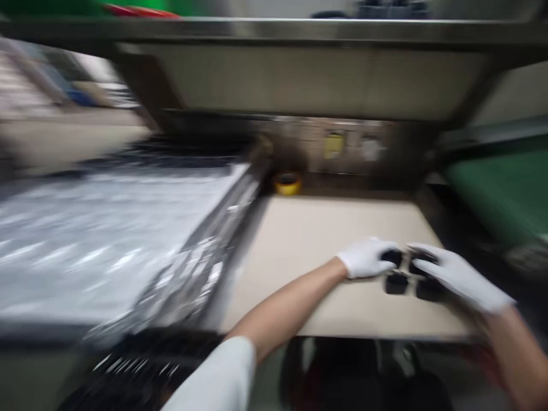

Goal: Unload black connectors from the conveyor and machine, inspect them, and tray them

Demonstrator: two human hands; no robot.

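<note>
White gloves cover both hands over the pale board, toward its right side. My left hand [369,258] has its fingers closed around a small black piece [391,258]. Just right of it, my right hand [454,273] grips a second black piece [423,260] between thumb and fingers. Nearer to me, another black piece [396,283] sits on the board below my left hand, and one more [428,289] lies below my right fingers, partly covered. Motion blur hides what kind of parts these are.
Clear plastic sheeting [94,240] covers a wide stack at left. A yellow tape roll [287,184] stands behind the pale board [317,234]. A green conveyor belt [509,188] runs at right. A metal shelf [274,33] spans overhead.
</note>
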